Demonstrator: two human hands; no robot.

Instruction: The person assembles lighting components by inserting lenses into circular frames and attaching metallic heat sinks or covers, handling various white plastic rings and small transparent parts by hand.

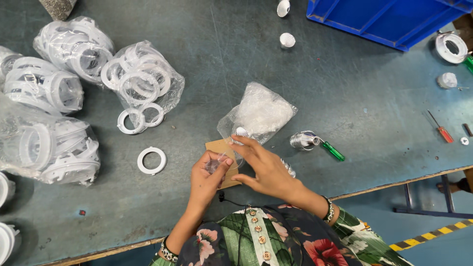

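Note:
My left hand point(208, 176) pinches a small clear plastic lens point(216, 165) just above a brown cardboard piece point(217, 147) on the grey-green table. Beside it, my right hand point(264, 166) has its fingers spread and touches the same clear part, its fingertips near a small white ribbed piece point(241, 131). Just beyond the hands lies a clear plastic bag point(261, 112) of small translucent parts. A metal cylindrical housing point(301, 140) lies to the right of the hands, with a green-handled screwdriver point(332, 150) next to it.
Several clear bags of white plastic rings point(143, 79) are heaped at the left, with a loose ring point(152, 160) nearby. A blue bin point(389, 19) stands at the back right. A red-handled screwdriver point(442, 130) and white parts point(451, 48) lie at the right edge.

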